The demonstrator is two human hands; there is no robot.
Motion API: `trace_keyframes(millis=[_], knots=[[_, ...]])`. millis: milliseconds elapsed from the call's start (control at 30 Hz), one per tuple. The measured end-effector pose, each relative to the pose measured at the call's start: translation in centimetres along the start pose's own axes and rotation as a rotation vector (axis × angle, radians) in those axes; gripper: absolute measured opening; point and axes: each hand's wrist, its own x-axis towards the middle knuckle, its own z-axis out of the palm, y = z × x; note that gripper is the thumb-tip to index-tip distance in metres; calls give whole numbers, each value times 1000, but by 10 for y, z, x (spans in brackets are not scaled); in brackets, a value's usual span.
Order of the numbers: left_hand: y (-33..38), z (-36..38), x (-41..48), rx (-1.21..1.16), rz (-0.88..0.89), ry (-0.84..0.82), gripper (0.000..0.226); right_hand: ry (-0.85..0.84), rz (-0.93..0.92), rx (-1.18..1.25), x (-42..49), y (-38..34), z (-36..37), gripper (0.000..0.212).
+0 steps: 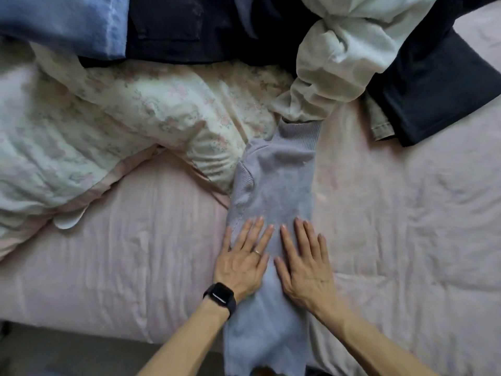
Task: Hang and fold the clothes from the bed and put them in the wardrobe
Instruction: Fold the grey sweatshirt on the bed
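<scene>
Leaning over a wrinkled pale pink bed sheet (406,213), with a cream floral duvet (122,118) bunching at the left and dark navy garments (433,90), a white fleece sweatshirt (339,63) and a light blue cloth (54,23) piling along the far side. Pressing a lavender-grey knitted sweater (273,191), folded into a long narrow strip mid-bed and draping over the near edge. Laying the left hand (244,256) and right hand (303,261) flat side by side on it, fingers straight and released, grasping nothing. Wearing a black smartwatch (220,296) and a thin ring (257,251) on the left.
</scene>
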Motion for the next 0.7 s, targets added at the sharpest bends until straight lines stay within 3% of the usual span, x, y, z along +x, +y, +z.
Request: trace_keyframes(millis=[100, 200, 300, 467, 600, 667, 700], knots=[[-16, 14, -54, 18, -93, -74, 66, -48, -8, -17, -52, -8, 14, 70], [-18, 20, -102, -11, -140, -131, 66, -87, 92, -32, -102, -25, 18, 71], [-10, 22, -141, -95, -296, -283, 67, -131, 190, 5, -149, -47, 17, 74], [16, 24, -186, -568, -633, -428, 62, -231, 540, 450, -201, -67, 9, 82], [26, 25, -202, -939, -765, -337, 33, -191, 903, 710, -207, -69, 3, 47], [24, 28, -204, -1073, -797, -311, 23, -191, 947, 735, -201, -65, -2, 17], [23, 29, -203, -1140, -818, -320, 22, -203, 932, 731, -197, -61, -6, 13]])
